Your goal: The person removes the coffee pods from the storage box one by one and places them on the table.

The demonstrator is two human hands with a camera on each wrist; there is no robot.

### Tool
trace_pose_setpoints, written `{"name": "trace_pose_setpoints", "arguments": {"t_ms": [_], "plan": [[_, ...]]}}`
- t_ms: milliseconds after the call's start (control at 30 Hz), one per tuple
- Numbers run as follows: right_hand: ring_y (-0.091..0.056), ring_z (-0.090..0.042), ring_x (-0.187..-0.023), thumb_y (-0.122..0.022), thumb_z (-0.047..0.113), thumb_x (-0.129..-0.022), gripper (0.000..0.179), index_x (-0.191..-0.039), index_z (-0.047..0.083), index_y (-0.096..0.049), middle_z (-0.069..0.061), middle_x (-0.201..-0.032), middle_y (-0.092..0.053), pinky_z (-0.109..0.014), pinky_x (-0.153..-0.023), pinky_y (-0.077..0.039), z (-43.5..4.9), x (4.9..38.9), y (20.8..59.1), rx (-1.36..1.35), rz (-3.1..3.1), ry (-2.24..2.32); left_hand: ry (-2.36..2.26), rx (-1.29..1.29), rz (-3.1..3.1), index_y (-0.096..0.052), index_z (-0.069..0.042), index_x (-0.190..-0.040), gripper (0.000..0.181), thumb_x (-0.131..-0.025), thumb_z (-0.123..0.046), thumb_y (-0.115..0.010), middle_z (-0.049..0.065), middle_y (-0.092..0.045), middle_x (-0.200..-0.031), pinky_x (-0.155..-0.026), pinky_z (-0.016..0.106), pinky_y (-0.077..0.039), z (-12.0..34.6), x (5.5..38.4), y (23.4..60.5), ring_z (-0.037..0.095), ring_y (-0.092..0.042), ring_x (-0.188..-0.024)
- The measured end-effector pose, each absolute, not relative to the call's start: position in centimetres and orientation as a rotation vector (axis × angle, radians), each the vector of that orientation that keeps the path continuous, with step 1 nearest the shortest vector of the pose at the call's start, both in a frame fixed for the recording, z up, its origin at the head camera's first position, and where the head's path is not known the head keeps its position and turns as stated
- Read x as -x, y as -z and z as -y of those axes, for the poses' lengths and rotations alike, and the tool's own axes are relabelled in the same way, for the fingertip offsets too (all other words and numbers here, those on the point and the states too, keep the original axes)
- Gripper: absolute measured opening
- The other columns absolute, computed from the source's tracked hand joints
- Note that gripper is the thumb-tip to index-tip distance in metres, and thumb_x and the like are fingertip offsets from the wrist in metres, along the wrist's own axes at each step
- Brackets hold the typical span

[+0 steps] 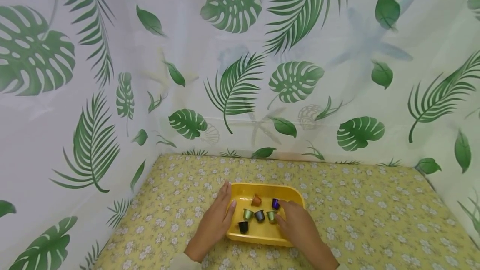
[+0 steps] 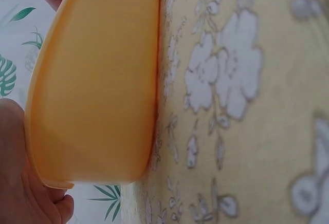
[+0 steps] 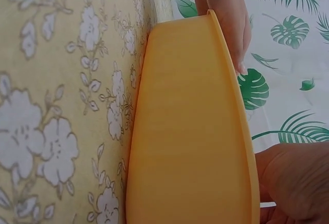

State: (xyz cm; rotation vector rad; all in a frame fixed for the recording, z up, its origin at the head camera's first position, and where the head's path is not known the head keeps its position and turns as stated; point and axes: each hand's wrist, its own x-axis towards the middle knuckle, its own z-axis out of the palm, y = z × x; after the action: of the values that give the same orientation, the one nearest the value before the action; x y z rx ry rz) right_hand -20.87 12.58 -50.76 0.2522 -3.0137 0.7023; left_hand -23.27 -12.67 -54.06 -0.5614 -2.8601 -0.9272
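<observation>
A yellow plastic tray (image 1: 258,240) holds several coffee capsules. My left hand (image 1: 213,222) is at the tray's left side, straddling the rim with its thumb over the inside and its long fingers along the outside. Inside the tray, my right hand (image 1: 300,224) reaches over the right wall; its index fingertip meets the purple capsule (image 1: 275,203), while its thumb is by a green capsule (image 1: 271,216), apart from the index finger. Left of these lie a grey capsule (image 1: 259,216), another green capsule (image 1: 248,214), a copper capsule (image 1: 256,200) and a black capsule (image 1: 243,226).
The tray stands on a table with a yellow floral cloth (image 1: 168,203). White curtains (image 1: 240,86) printed with green leaves enclose the table at the back and both sides. Both wrist views look along the tray's outer front wall (image 2: 103,80).
</observation>
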Motion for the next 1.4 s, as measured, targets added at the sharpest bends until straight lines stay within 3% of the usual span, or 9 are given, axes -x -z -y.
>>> {"name": "trace_pose_setpoints", "arguments": {"t_ms": [167,500,867,1033,1200,1400], "plan": [[-0.069,-0.03,-0.092,-0.08,0.019,-0.089,0.039,-0.121,-0.002,-0.071,-0.016,-0.104,-0.071,-0.046,-0.077,-0.06,-12.3,21.2,51.3,-0.238,3.031,-0.683,0.938,0.586,2.862,-0.014,-0.008,-0.162,0.07,-0.11,-0.055,-0.018,0.003,-0.003,-0.169,-0.121,0.049,-0.027,12.8,23.1,54.1,0.023,-0.014,-0.154],[-0.066,-0.019,-0.079,-0.082,0.022,-0.088,0.036,-0.117,0.003,-0.075,-0.008,-0.095,-0.071,-0.036,-0.062,-0.056,-11.7,21.7,51.8,-0.247,3.084,-0.653,0.957,0.584,2.825,-0.021,0.001,-0.16,0.069,-0.112,-0.048,-0.017,0.009,-0.007,-0.168,-0.121,0.049,-0.025,12.8,23.0,54.9,0.031,-0.018,-0.154],[-0.064,-0.017,-0.076,-0.081,0.019,-0.088,0.026,-0.11,0.006,-0.077,-0.006,-0.092,-0.072,-0.035,-0.062,-0.054,-11.6,22.1,52.4,-0.274,3.102,-0.665,1.009,0.566,2.812,-0.019,0.001,-0.16,0.068,-0.112,-0.047,-0.017,0.007,-0.006,-0.169,-0.122,0.048,-0.024,12.6,22.9,55.3,0.028,-0.016,-0.154],[-0.053,-0.011,-0.066,-0.081,0.016,-0.088,0.018,-0.103,0.009,-0.077,-0.002,-0.086,-0.07,-0.03,-0.056,-0.043,-11.5,22.3,52.4,-0.33,3.116,-0.712,0.987,0.566,2.812,-0.017,0.0,-0.16,0.061,-0.114,-0.039,-0.021,0.009,-0.006,-0.169,-0.122,0.048,-0.023,12.6,22.9,55.4,0.029,-0.016,-0.154],[-0.058,-0.01,-0.069,-0.083,0.016,-0.086,0.018,-0.102,0.009,-0.078,-0.002,-0.089,-0.072,-0.03,-0.058,-0.046,-11.3,22.7,52.3,-0.365,3.105,-0.7,0.994,0.576,2.789,-0.018,0.001,-0.16,0.055,-0.114,-0.026,-0.031,0.012,-0.008,-0.168,-0.122,0.05,-0.024,12.6,23.0,55.1,0.031,-0.017,-0.154],[-0.062,-0.014,-0.073,-0.08,0.014,-0.089,0.016,-0.103,0.008,-0.078,-0.004,-0.093,-0.074,-0.034,-0.063,-0.053,-11.0,22.8,52.4,-0.366,3.095,-0.696,1.003,0.576,2.791,-0.018,0.002,-0.16,0.054,-0.114,-0.024,-0.031,0.012,-0.007,-0.168,-0.121,0.051,-0.025,12.5,22.9,55.1,0.032,-0.016,-0.154]]}}
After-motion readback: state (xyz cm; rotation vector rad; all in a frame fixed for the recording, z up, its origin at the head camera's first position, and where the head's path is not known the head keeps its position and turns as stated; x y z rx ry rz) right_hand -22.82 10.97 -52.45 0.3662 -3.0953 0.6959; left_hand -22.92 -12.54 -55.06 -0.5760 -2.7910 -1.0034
